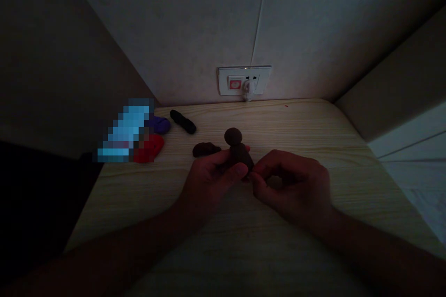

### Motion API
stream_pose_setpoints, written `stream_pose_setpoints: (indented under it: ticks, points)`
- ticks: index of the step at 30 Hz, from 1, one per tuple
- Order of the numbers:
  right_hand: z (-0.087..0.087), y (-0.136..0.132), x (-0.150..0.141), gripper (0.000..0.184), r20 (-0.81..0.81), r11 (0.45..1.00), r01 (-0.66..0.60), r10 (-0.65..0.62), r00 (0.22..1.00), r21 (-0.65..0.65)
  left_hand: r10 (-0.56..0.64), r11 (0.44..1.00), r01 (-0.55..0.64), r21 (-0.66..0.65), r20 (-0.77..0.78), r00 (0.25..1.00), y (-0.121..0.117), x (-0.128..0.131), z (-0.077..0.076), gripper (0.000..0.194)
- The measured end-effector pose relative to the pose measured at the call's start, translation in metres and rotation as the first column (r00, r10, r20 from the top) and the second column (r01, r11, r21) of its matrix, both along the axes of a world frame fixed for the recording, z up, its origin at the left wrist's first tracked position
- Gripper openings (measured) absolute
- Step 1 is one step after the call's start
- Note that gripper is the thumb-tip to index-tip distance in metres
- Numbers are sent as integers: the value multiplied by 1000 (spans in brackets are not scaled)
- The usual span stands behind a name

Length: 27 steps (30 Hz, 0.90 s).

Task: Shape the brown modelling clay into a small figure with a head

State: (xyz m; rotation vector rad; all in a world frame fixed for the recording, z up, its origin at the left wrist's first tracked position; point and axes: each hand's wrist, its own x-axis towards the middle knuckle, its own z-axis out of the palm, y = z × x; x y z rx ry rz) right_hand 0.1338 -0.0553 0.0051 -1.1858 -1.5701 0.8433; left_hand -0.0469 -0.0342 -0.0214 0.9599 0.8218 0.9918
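Observation:
My left hand [218,178] is closed around the body of a brown clay figure [240,154], thumb in front and fingers behind. The figure has a round ball on top of a longer body and leans a little to the left. My right hand [292,181] pinches with thumb and forefinger at the figure's lower right end. Whatever lies between those fingertips is too dark and small to make out. Just behind my left hand, a lump of brown clay [205,149] rests on the wooden table.
A black clay stick [183,121], a purple lump [160,125] and a red lump [151,147] lie at the back left, beside a pixelated bright object [127,127]. On the wall behind the table [313,125] is a socket plate [244,80] with a white plug [248,89].

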Motion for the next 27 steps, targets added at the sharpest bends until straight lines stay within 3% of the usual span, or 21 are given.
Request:
stream_pose_setpoints:
  ticks: [7,13,20,27]
  points:
    - [-2,5,-3,21,-285,959,-96,17,958,-265,-34,999,34,-1,0,999,1,0,1,28]
    - [-3,11,-2,26,-467,906,-267,89,880,-329,-103,995,104,-7,58,993,2,1,-2,30]
    - [-4,13,1,33,-509,866,-377,175,843,-327,-156,987,158,-13,109,982,3,3,3,29]
    - [-8,8,-3,37,-424,929,-251,118,898,-273,-151,988,150,25,86,985,0,3,2,23]
